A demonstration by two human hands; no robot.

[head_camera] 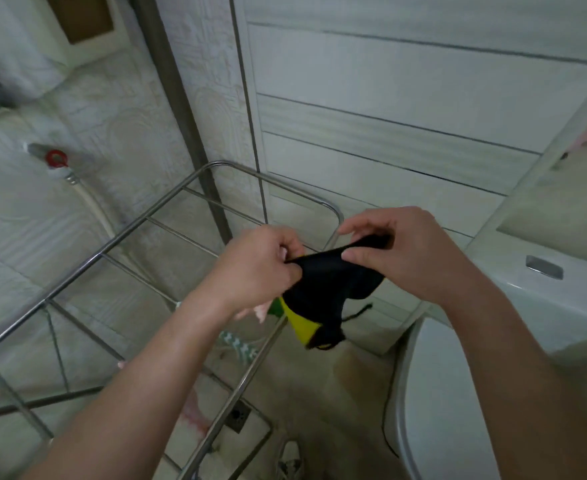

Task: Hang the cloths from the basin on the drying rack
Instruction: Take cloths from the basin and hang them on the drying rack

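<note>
Black with a yellow patch, one cloth (326,285) stretches between a person's left hand (260,265) and right hand (402,251), both pinching its top edge, long axis running left to right. One steel drying rack (118,237) stands just beyond and below, its near rail closest to the left hand; the basin is out of sight.

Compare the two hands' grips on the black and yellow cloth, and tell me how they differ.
The left hand is closed in a fist round the black and yellow cloth at its left edge, while the right hand pinches the top edge between thumb and fingertips. The left hand sits lower and over the shiny metal drying rack; the right hand is higher, toward the white toilet. Both hold the same cloth, stretched between them above the rack's end.
</note>
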